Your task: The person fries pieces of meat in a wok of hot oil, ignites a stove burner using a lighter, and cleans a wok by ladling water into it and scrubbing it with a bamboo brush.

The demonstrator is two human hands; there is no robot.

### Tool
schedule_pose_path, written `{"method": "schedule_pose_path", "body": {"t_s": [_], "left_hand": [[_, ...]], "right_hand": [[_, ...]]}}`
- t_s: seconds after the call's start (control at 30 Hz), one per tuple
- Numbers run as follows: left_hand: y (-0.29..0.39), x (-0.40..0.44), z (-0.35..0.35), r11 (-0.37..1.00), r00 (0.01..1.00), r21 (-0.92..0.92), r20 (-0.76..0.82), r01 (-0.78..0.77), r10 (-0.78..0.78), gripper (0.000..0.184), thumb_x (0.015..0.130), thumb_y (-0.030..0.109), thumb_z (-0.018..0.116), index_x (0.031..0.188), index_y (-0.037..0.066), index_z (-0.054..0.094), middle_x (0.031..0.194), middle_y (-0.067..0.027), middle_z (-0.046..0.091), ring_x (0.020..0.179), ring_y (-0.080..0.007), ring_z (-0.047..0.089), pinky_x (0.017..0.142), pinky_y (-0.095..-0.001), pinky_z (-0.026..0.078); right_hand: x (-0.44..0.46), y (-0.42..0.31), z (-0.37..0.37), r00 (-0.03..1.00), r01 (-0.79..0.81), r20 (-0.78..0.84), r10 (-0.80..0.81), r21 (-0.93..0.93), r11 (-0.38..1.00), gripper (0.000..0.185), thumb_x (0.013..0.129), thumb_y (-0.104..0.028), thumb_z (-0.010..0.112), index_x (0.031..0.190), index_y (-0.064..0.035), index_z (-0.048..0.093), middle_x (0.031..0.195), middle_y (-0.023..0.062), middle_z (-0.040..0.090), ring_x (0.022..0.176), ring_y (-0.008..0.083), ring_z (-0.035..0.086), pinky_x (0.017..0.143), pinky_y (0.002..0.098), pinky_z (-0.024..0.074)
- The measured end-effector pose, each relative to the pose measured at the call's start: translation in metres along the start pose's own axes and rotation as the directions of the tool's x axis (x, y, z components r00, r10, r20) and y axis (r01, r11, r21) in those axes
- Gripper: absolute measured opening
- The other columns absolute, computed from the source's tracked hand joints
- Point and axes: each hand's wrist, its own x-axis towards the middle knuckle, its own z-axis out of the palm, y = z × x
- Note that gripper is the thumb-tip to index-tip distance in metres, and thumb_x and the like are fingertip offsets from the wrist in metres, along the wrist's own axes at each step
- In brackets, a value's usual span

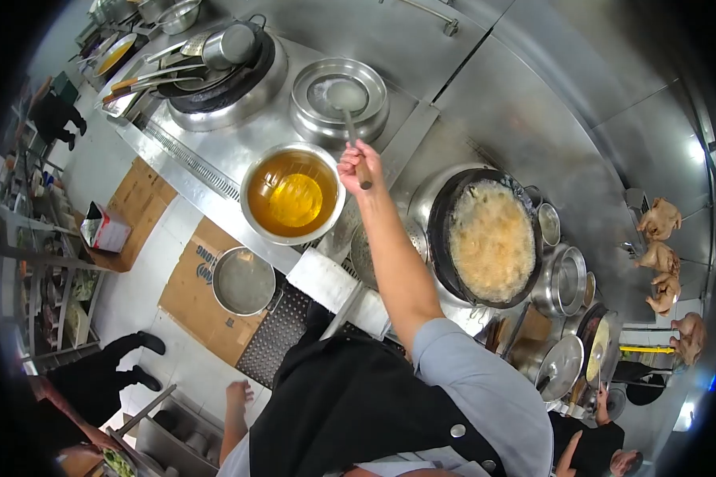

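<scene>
My right hand (356, 166) is closed round the wooden handle of a ladle (348, 99), whose bowl is over a round metal pot (338, 75) on the steel counter. Just below and left of that hand, a steel bowl (247, 187) holds clear golden oil. To the right, a black wok (440, 230) is full of bubbling, foaming oil with pale golden food in it. Low at the left, my left hand (239, 391) hangs beside my body with its fingers somewhat apart and nothing visible in it.
Another wok (207, 95) holds ladles and a pot at upper left. A metal pot (243, 281) stands low over cardboard. White cloths (323, 278) lie on the counter's edge. Plucked birds (659, 219) hang at right. Other people are at lower left, upper left and lower right.
</scene>
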Motion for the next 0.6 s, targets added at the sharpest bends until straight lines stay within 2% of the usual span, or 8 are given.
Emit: {"method": "schedule_pose_path", "body": {"t_s": [0.1, 0.17, 0.27, 0.33, 0.43, 0.5, 0.53, 0.6], "left_hand": [[0.044, 0.018, 0.036, 0.981, 0.979, 0.044, 0.087, -0.189, 0.185, 0.017, 0.092, 0.02, 0.055, 0.082, 0.008, 0.061, 0.071, -0.006, 0.061, 0.062, -0.0177, 0.062, 0.049, -0.0319, 0.049], [0.097, -0.002, 0.07, 0.981, 0.962, 0.092, 0.232, -0.171, 0.145, 0.017, 0.093, 0.02, 0.058, 0.087, 0.006, 0.065, 0.069, -0.0064, 0.061, 0.059, -0.0159, 0.059, 0.05, -0.0308, 0.048], [0.113, 0.01, 0.122, 0.951, 0.889, 0.04, 0.368, -0.308, 0.272, 0.02, 0.095, 0.023, 0.064, 0.095, 0.003, 0.068, 0.079, -0.0063, 0.065, 0.068, -0.0164, 0.063, 0.056, -0.0294, 0.051], [0.14, -0.026, 0.161, 0.964, 0.841, 0.006, 0.49, -0.266, 0.229, 0.027, 0.097, 0.03, 0.066, 0.103, 0.004, 0.068, 0.093, -0.007, 0.068, 0.082, -0.0182, 0.066, 0.067, -0.0314, 0.055], [0.162, -0.093, 0.2, 0.976, 0.752, -0.034, 0.632, -0.217, 0.189, 0.04, 0.1, 0.04, 0.062, 0.116, 0.004, 0.064, 0.108, -0.0099, 0.07, 0.095, -0.0219, 0.068, 0.081, -0.0356, 0.055], [0.157, -0.108, 0.213, 0.972, 0.692, -0.05, 0.694, -0.228, 0.198, 0.049, 0.102, 0.046, 0.059, 0.124, 0.003, 0.061, 0.114, -0.0121, 0.07, 0.1, -0.0244, 0.068, 0.088, -0.0382, 0.055], [0.152, -0.113, 0.216, 0.973, 0.676, -0.07, 0.709, -0.218, 0.203, 0.054, 0.101, 0.051, 0.057, 0.129, 0.004, 0.058, 0.119, -0.0137, 0.069, 0.103, -0.026, 0.067, 0.09, -0.0398, 0.054], [0.134, -0.121, 0.215, 0.972, 0.659, -0.082, 0.722, -0.222, 0.211, 0.06, 0.101, 0.055, 0.056, 0.133, 0.004, 0.055, 0.123, -0.0154, 0.068, 0.105, -0.0275, 0.066, 0.092, -0.0415, 0.053]], "right_hand": [[-0.048, -0.017, -0.004, 1.0, 0.015, 0.015, -0.014, -0.078, 0.997, 0.014, 0.1, -0.026, 0.06, 0.101, -0.012, 0.057, 0.069, -0.0038, 0.054, 0.055, 0.0106, 0.051, 0.052, 0.0275, 0.0397], [-0.087, -0.034, -0.005, 0.998, 0.024, -0.06, -0.036, -0.197, 0.98, 0.015, 0.099, -0.026, 0.061, 0.105, -0.0138, 0.056, 0.07, -0.002, 0.053, 0.055, 0.012, 0.051, 0.051, 0.0282, 0.039], [-0.143, -0.06, -0.013, 0.945, 0.002, -0.293, -0.143, -0.432, 0.902, 0.019, 0.097, -0.026, 0.065, 0.105, -0.0166, 0.052, 0.069, 0.0, 0.053, 0.054, 0.0137, 0.051, 0.048, 0.0302, 0.0381], [-0.177, -0.069, 0.002, 0.863, -0.043, -0.407, -0.3, -0.65, 0.759, 0.024, 0.096, -0.025, 0.068, 0.106, -0.0169, 0.048, 0.07, 0.0012, 0.054, 0.051, 0.0142, 0.05, 0.045, 0.0314, 0.0372], [-0.194, -0.137, 0.001, 0.838, -0.214, -0.401, -0.37, -0.865, 0.453, 0.039, 0.093, -0.018, 0.072, 0.119, -0.0119, 0.045, 0.068, 0.0013, 0.056, 0.049, 0.0145, 0.052, 0.043, 0.0343, 0.0444], [-0.199, -0.187, -0.005, 0.779, -0.272, -0.318, -0.541, -0.948, 0.166, 0.049, 0.092, -0.013, 0.07, 0.134, -0.0052, 0.047, 0.069, 0.0037, 0.058, 0.05, 0.0147, 0.054, 0.045, 0.0352, 0.0468], [-0.207, -0.211, -0.013, 0.781, -0.256, -0.304, -0.545, -0.953, 0.163, 0.049, 0.092, -0.013, 0.07, 0.134, -0.0052, 0.047, 0.069, 0.0037, 0.058, 0.05, 0.0147, 0.054, 0.045, 0.0352, 0.0468], [-0.237, -0.238, -0.026, 0.675, -0.274, -0.069, -0.734, -0.948, -0.163, 0.058, 0.09, -0.008, 0.066, 0.144, -0.0011, 0.046, 0.069, 0.0049, 0.058, 0.051, 0.0142, 0.055, 0.046, 0.0348, 0.0478]]}}
